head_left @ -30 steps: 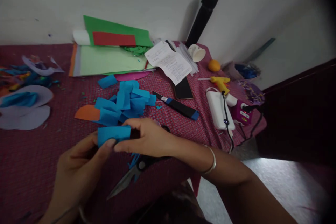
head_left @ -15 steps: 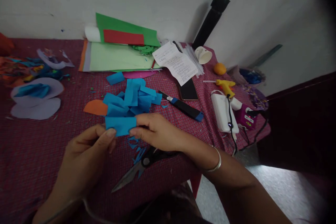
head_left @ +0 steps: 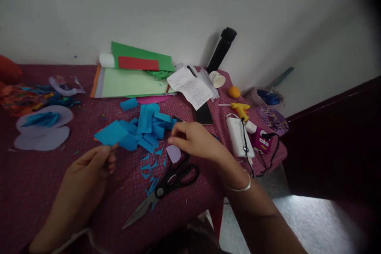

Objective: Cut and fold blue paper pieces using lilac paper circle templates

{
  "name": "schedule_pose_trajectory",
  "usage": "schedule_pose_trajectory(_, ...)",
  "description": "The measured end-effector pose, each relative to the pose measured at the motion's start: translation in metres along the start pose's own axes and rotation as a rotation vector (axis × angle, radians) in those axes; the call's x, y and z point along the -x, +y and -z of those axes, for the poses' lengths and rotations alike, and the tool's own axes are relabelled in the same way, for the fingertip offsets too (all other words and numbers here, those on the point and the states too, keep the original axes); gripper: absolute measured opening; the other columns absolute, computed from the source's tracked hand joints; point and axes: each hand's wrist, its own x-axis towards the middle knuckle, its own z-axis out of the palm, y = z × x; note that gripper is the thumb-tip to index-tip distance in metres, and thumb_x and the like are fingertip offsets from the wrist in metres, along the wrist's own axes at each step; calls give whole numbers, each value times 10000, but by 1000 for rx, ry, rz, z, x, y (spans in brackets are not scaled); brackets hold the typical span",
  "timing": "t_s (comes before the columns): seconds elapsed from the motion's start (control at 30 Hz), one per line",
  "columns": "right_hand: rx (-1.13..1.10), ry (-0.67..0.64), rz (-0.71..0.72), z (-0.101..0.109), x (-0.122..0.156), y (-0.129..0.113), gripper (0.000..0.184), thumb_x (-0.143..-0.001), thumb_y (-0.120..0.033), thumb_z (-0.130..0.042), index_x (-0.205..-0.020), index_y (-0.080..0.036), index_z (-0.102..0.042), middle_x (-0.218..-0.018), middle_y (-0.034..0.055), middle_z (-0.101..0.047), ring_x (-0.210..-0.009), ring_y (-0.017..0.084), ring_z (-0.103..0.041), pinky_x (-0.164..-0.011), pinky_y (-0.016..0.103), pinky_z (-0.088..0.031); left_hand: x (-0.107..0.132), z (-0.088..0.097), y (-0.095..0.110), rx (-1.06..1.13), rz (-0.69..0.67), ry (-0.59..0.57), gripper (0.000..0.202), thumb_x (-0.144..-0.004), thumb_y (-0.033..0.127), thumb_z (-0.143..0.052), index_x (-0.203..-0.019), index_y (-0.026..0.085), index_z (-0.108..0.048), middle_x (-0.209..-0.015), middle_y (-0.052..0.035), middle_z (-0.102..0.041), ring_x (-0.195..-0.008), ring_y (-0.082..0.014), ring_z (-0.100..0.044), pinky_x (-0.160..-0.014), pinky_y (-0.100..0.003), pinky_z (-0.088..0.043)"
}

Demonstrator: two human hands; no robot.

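My left hand [head_left: 91, 172] pinches the lower right corner of a flat blue paper piece [head_left: 110, 133], which covers most of an orange paper piece. My right hand [head_left: 195, 139] is to the right of the blue pile with fingers bent and thumb and forefinger slightly apart, nothing visible between them. Just below its fingertips is a lilac half-round paper piece [head_left: 173, 153]. A loose pile of folded blue paper pieces [head_left: 145, 121] lies between the hands. Small blue scraps [head_left: 154, 163] are scattered below the pile, beside black-handled scissors [head_left: 160, 193].
Coloured sheets [head_left: 127, 83] lie at the back, with a handwritten paper [head_left: 192, 87] beside them. On the right are a yellow glue gun [head_left: 240, 108], a white power bank [head_left: 239, 135] and a purple power socket [head_left: 262, 141]. Lilac paper shapes [head_left: 44, 139] lie left.
My right hand has let go of the blue paper and moved right. The left hand has shifted left and down with the paper. The view has tilted up, uncovering the lilac piece and scissor handles.
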Motion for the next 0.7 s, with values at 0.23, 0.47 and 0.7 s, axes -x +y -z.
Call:
schedule_pose_trajectory(0.23,245,-181,0,-10,13,15,153,-795,-268,-658,-724,-166,-570,-726,2,-549,-662,118,-470,-627,250,-321,8,-1,4,225,145,-42,188,-626,297,-729,-634,164,-597,-580,39,-531,-572,-100,-451,-511,-188,-379)
schedule_pose_trajectory(0.47,-261,-80,-67,-12,9,-6,171,-803,-181,-555,-690,-190,-427,-751,-14,-505,-672,103,-457,-626,234,-377,15,-8,-21,125,36,-324,293,-717,299,-633,-536,195,-427,-521,57,-461,-512,-97,-417,-493,-204,-344)
schedule_pose_trajectory(0.7,-586,-18,-105,-38,-8,-34,187,-768,-229,-632,-932,-194,-547,-737,-33,-513,-611,90,-472,-581,225,-394,16,-20,-12,193,15,-271,214,-641,265,-681,-817,195,-581,-666,31,-604,-596,-134,-556,-551,-232,-434)
